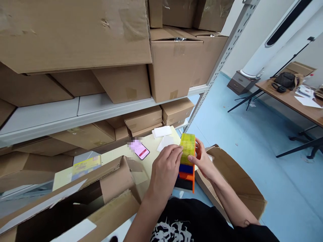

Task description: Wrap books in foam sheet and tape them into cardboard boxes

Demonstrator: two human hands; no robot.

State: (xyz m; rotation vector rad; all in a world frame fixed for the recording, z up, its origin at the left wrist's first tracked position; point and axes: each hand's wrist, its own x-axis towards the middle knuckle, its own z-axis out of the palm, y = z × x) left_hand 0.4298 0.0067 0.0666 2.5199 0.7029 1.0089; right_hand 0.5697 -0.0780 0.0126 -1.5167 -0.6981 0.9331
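Observation:
An orange and blue tape dispenser [186,171] with a wide roll of yellowish tape [188,139] is held up in front of my body. My right hand [204,160] grips it from the right side, thumb on the near face of the roll and fingers behind the orange side plate. The fingers of my left hand [168,164] are pinched together against the roll's left part. Whether a loose tape end lies between these fingertips is hidden. A black part shows at the dispenser's lower end.
An open cardboard box [111,201] stands at the lower left, another open carton [234,181] on the right. Behind my hands, a pale tabletop [121,153] bears a phone [141,149] and white papers [163,131]. Shelves [101,109] full of cartons rise ahead. A brown desk [290,97] stands far right.

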